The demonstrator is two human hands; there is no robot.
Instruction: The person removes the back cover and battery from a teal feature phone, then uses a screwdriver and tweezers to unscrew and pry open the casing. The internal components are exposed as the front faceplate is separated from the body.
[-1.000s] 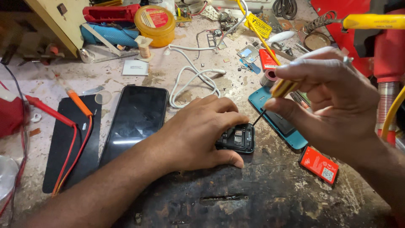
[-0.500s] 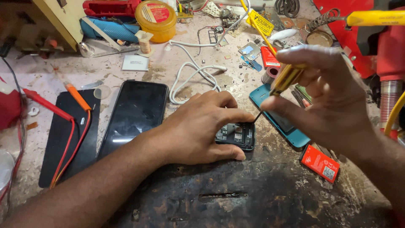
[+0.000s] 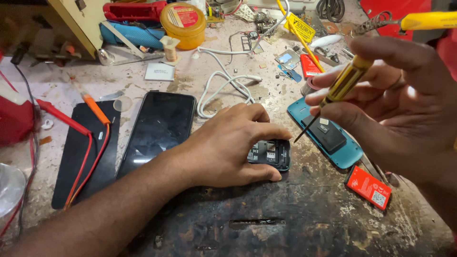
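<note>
Scuffed, stained bench [image 3: 285, 223] w/ clutter; yellow tub [image 3: 183, 18] lidded. Left hand [image 3: 228, 147] grip pins small opened phone [image 3: 270, 154]; right hand [image 3: 395, 109] pinches yellow screwdriver [image 3: 340, 85].

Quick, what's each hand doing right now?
Left hand: closed over a small opened phone, pinning it down.
Right hand: gripping a yellow-handled screwdriver.

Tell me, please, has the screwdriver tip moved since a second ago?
Yes: the screwdriver tip has lifted off the small phone and now hangs to its right, toward the teal phone.
</note>
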